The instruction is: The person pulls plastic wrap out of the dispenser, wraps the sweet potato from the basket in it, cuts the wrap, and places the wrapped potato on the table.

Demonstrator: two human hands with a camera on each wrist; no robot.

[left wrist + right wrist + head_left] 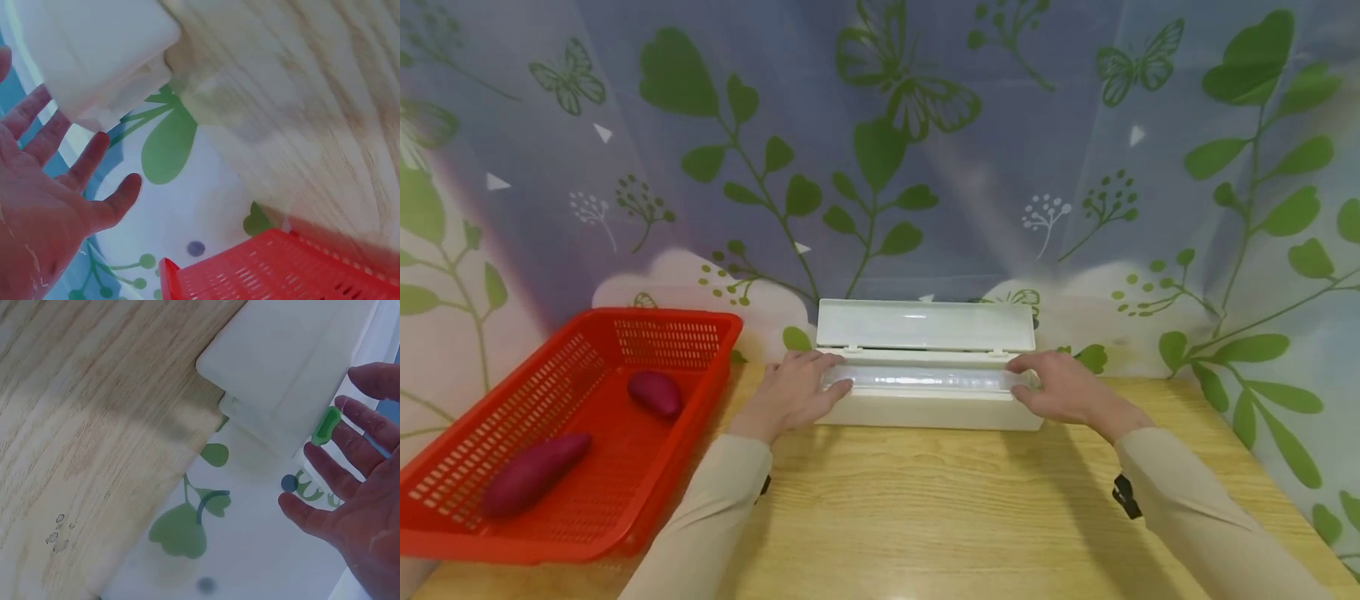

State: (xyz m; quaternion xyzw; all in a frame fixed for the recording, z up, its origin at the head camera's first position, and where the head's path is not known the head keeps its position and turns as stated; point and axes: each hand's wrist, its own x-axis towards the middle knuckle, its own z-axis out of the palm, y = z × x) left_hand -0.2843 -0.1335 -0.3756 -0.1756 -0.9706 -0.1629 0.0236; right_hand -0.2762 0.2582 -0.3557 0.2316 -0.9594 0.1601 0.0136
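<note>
A long white box (925, 412) stands on the table against the patterned backdrop, its lid (925, 327) raised at the back. Inside the opening lies a shiny clear roll of plastic wrap (928, 378). My left hand (793, 392) holds the roll's left end between thumb and index finger; the other fingers spread beside the box end in the left wrist view. At the opposite end, my right hand (1063, 387) pinches the roll likewise. A small green piece (325, 426) shows by its fingers in the right wrist view. The fingers partly hide both roll ends.
To the left sits a red plastic basket (651, 483) with slotted walls. Two purple, elongated vegetables, perhaps sweet potatoes, lie in it: one farther back (655, 393), one nearer (535, 475). The wooden table (925, 508) stretches in front of the box.
</note>
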